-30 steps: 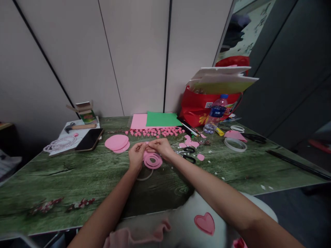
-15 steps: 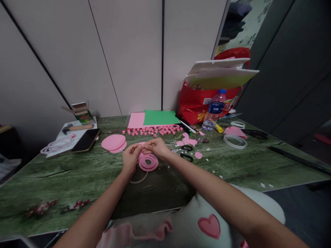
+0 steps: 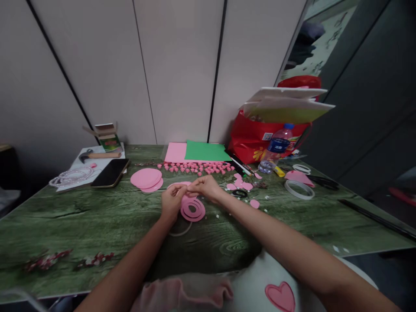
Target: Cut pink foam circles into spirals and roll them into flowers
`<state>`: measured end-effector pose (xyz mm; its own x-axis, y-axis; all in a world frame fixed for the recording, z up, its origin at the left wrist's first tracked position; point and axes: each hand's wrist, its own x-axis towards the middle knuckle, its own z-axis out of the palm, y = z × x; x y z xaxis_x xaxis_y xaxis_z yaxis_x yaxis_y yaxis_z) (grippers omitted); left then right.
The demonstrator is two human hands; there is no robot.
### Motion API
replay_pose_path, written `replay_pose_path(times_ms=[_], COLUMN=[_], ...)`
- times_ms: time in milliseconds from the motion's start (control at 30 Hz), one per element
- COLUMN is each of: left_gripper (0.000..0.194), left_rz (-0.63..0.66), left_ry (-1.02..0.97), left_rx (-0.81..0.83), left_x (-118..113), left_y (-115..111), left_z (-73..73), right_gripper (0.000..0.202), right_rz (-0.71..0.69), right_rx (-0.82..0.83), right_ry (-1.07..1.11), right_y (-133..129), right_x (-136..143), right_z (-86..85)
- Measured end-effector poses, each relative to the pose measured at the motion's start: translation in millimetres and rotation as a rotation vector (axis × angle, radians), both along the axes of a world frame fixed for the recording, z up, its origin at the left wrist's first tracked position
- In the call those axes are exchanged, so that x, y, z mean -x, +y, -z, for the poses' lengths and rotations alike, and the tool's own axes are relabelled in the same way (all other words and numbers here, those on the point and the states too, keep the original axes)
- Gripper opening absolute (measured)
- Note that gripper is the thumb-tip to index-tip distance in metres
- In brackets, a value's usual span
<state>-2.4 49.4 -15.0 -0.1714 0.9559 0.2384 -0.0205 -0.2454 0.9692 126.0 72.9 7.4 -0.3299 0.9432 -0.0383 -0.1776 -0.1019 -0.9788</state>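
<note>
A pink paper spiral (image 3: 193, 209) hangs in loose coils below my fingers. My left hand (image 3: 171, 202) is closed in a pinch on its upper part. The fingertips of my right hand (image 3: 206, 189) are pinched on the paper too, meeting those of the left. The pinched bit itself is mostly hidden by my fingers. Part of a pale ring (image 3: 182, 234) shows on the table under the spiral. To the left lie pink paper circles (image 3: 146, 178). Black-handled scissors (image 3: 239, 193) are beside my right wrist, partly covered by it.
Small pink rolled flowers (image 3: 201, 167) line up before green (image 3: 208, 151) and pink sheets. Pink petal scraps (image 3: 238, 183) and a tape roll (image 3: 299, 190) lie right. A bottle (image 3: 275, 149) stands by a red bag (image 3: 243, 134). A phone (image 3: 110, 173) and a hammer (image 3: 104, 154) are left.
The view has shifted slightly, so the table things sit a little lower and farther right. My right forearm now covers more of the scissors. Both hands keep pinching the paper spiral.
</note>
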Motion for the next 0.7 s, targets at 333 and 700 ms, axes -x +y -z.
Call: replay_pose_path(times_ms=[333, 700], left_gripper=[0.024, 0.027], left_rz=[0.031, 0.085], left_ry=[-0.220, -0.165], left_rx=[0.110, 0.119], left_x=[-2.8, -8.1], left_y=[8.1, 18.5], left_z=[1.1, -22.1], right_gripper=[0.025, 0.021], right_rz=[-0.061, 0.111], right_rx=[0.047, 0.027], right_ry=[-0.091, 0.019], right_y=[20.8, 13.3], right_x=[-0.4, -1.5], right_z=[-3.6, -29.8])
